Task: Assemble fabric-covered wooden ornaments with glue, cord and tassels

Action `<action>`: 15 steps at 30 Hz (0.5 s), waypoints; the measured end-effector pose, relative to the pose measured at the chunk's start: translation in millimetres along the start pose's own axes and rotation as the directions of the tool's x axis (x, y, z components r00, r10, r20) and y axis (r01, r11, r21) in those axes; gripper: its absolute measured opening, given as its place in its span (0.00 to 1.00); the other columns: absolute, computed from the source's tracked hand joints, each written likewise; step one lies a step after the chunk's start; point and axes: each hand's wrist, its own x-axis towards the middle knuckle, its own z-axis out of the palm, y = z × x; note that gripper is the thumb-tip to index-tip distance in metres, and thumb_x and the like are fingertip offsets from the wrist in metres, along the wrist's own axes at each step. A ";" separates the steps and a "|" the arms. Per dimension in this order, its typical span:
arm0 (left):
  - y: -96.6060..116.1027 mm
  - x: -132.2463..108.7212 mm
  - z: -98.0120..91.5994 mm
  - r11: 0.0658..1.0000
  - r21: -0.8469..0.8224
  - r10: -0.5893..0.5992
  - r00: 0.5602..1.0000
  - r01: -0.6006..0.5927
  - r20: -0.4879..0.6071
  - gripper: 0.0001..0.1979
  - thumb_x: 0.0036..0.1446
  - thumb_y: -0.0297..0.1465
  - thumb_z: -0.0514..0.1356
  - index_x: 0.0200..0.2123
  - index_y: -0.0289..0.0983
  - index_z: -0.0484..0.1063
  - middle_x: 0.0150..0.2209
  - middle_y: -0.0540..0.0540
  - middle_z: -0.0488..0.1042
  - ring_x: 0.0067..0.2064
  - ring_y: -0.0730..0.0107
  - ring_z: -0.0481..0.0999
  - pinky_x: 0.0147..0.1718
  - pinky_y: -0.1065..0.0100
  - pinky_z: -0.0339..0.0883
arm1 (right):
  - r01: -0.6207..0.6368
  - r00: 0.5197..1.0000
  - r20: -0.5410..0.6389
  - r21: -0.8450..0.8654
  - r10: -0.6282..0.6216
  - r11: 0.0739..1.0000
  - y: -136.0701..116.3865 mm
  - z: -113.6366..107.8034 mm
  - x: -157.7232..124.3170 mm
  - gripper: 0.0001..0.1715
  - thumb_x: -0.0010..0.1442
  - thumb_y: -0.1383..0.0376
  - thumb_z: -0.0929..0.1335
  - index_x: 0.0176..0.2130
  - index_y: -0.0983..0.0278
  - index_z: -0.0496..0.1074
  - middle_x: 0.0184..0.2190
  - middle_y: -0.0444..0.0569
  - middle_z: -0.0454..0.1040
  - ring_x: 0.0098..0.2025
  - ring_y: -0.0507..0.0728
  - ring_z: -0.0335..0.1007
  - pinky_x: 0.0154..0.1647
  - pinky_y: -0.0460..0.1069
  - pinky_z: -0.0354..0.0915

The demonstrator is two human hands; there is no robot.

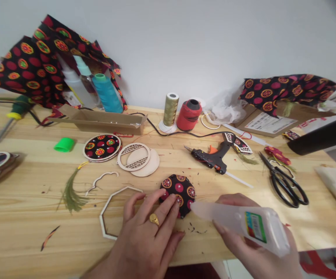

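My left hand (153, 224) lies with fingers stretched out, its fingertips resting on a dark fabric-covered disc (177, 189) with red and orange fruit-like patterns. My right hand (240, 236) is closed around a clear plastic glue bottle (240, 219), tilted on its side. Its nozzle meets the right edge of the disc; whether glue is coming out I cannot tell. Partly under my left hand is a white octagonal frame (102, 219). A round framed fabric piece (103, 147) with a green tassel (74, 193) lies farther back, beside an openwork wooden ring (133, 146) and a plain round disc (153, 162).
At the right are a glue gun (211, 157) and black-handled scissors (286, 184). Thread spools (188, 116) stand near the wall. A narrow cardboard box (109, 126), a screwdriver (7, 122) and a green cap (64, 145) are at the left. Patterned cloth drapes a carton (269, 122).
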 end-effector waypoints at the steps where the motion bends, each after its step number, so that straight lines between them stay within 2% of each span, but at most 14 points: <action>1: -0.1 0.0 0.0 1.000 -0.002 -0.001 1.000 0.001 -0.002 0.15 0.61 0.28 0.56 0.50 0.36 0.74 0.50 0.46 0.78 0.54 0.54 0.69 0.54 0.49 0.51 | -0.007 1.000 -0.015 0.000 0.007 1.000 0.0 -1.4 -0.4 0.07 0.51 0.63 0.72 0.34 0.57 0.73 0.30 0.42 0.77 0.22 0.50 0.72 0.18 0.41 0.67; 4: -0.6 -0.4 -0.1 1.000 -0.010 -0.005 1.000 0.005 0.002 0.15 0.61 0.29 0.56 0.50 0.36 0.73 0.50 0.46 0.78 0.54 0.54 0.69 0.54 0.49 0.51 | 0.028 0.999 0.024 -0.018 -0.028 0.999 -0.6 -4.5 -2.6 0.09 0.51 0.64 0.72 0.35 0.57 0.73 0.31 0.43 0.77 0.22 0.50 0.72 0.18 0.41 0.68; 8: 0.1 -0.6 -0.7 1.000 -0.010 -0.002 1.000 0.002 0.014 0.15 0.62 0.28 0.55 0.51 0.36 0.73 0.51 0.47 0.78 0.54 0.54 0.68 0.54 0.49 0.50 | 0.152 0.977 0.163 -0.067 -0.140 0.986 -0.8 -4.5 -3.4 0.13 0.50 0.68 0.72 0.38 0.57 0.72 0.32 0.42 0.77 0.30 0.51 0.76 0.27 0.41 0.72; 10: 0.6 -0.2 -0.8 1.000 -0.005 -0.001 1.000 0.001 0.006 0.15 0.62 0.27 0.55 0.51 0.36 0.73 0.51 0.46 0.78 0.54 0.54 0.68 0.54 0.49 0.50 | 0.178 0.967 0.197 -0.066 -0.162 0.982 0.5 -3.6 -2.3 0.13 0.50 0.68 0.72 0.38 0.58 0.72 0.32 0.42 0.77 0.30 0.51 0.76 0.29 0.41 0.72; 12: 0.6 -0.1 -0.5 1.000 -0.003 -0.004 1.000 0.004 0.005 0.15 0.63 0.28 0.54 0.51 0.35 0.73 0.51 0.46 0.78 0.54 0.54 0.68 0.54 0.49 0.50 | 0.165 0.968 0.202 -0.067 -0.149 0.984 2.4 -3.2 -0.9 0.13 0.51 0.68 0.71 0.38 0.57 0.71 0.32 0.42 0.77 0.30 0.51 0.76 0.30 0.42 0.72; 15: 0.0 -1.3 0.5 1.000 -0.006 -0.006 1.000 0.006 0.012 0.15 0.63 0.29 0.54 0.51 0.35 0.73 0.51 0.46 0.77 0.55 0.53 0.68 0.54 0.48 0.50 | 0.139 0.985 0.116 -0.066 -0.130 0.988 5.1 -4.6 -0.2 0.12 0.52 0.67 0.71 0.38 0.57 0.71 0.33 0.42 0.77 0.29 0.51 0.75 0.27 0.41 0.72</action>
